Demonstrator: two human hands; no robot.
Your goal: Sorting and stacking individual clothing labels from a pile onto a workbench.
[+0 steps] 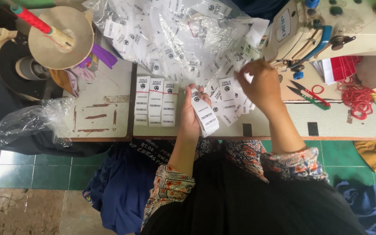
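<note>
The left hand (191, 114) gripped a stack of white labels (205, 116) at the table's (275, 122) front edge, beside three sorted rows (155, 102). The right hand (261, 85) pinched one label from the loose pile (227, 89) spilling from a clear bag (175, 35). Good practice, judging from this: labels were best lifted singly, turned print-up, squared against the stack, and held clear of the snips (310, 93).

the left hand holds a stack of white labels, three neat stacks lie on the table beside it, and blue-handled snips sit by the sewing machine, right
Not quite: the snips have red and green handles, not blue, as the head view shows. The left hand does hold a stack of white labels, with three neat stacks beside it near the sewing machine.
</note>
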